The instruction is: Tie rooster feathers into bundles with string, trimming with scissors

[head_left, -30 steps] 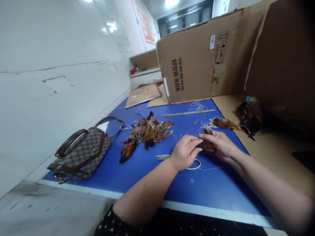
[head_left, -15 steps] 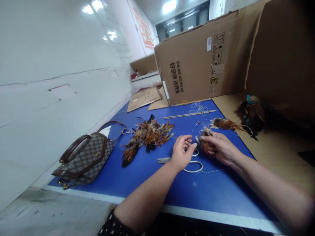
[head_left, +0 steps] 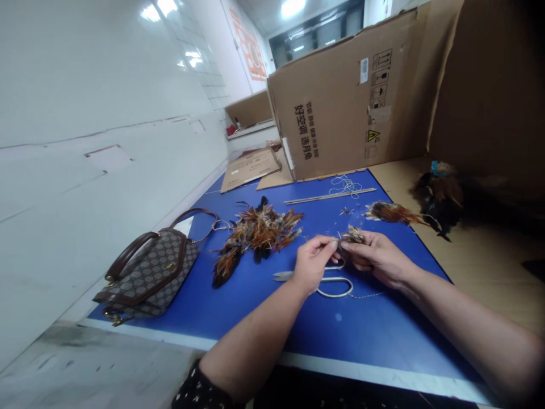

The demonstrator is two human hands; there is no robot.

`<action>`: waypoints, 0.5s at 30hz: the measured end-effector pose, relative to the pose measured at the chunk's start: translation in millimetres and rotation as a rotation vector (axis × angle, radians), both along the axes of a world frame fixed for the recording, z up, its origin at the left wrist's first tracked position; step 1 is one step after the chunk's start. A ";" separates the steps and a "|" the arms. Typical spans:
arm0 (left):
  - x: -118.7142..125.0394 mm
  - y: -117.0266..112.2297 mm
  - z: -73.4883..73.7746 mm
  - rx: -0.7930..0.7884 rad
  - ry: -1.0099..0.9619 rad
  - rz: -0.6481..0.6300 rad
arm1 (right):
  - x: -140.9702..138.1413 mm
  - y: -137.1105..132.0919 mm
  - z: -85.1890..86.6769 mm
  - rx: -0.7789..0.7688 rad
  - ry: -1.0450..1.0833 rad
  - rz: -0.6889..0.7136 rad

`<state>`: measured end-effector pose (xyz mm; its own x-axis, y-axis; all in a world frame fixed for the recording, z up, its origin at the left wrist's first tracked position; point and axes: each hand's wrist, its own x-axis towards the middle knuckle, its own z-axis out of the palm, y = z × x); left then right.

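Note:
My right hand (head_left: 376, 258) grips a small bunch of brown feathers (head_left: 351, 234) above the blue table (head_left: 264, 309). My left hand (head_left: 313, 263) meets it from the left, its thumb and forefinger pinched at the base of that bunch. Directly beneath both hands lie scissors (head_left: 315, 278) with pale loop handles, blades pointing left. A pile of orange, brown and black feathers (head_left: 258, 233) lies to the left of my hands. A finished feather bundle (head_left: 389, 212) rests farther back on the right.
A patterned brown handbag (head_left: 147, 272) lies at the table's left edge. A thin stick (head_left: 330, 196) and tangled white string (head_left: 344, 184) lie at the back. Large cardboard boxes (head_left: 353, 96) stand behind, and dark feathers (head_left: 440, 196) sit on cardboard at right. A white wall runs along the left.
My left hand opened and drew away from the bunch half a second ago, then came back and pinched its base. The bunch in my right hand has risen slightly.

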<state>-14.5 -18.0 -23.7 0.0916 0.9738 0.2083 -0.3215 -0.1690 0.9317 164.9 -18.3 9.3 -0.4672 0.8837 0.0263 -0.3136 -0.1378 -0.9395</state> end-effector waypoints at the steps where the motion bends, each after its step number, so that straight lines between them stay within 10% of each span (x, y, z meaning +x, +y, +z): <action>1: 0.1 -0.1 -0.3 -0.030 -0.025 -0.009 | -0.4 -0.2 -0.1 0.001 -0.010 0.004; 15: 0.1 -1.1 -0.9 -0.193 -0.062 -0.127 | -0.6 -0.3 1.2 0.004 -0.158 0.019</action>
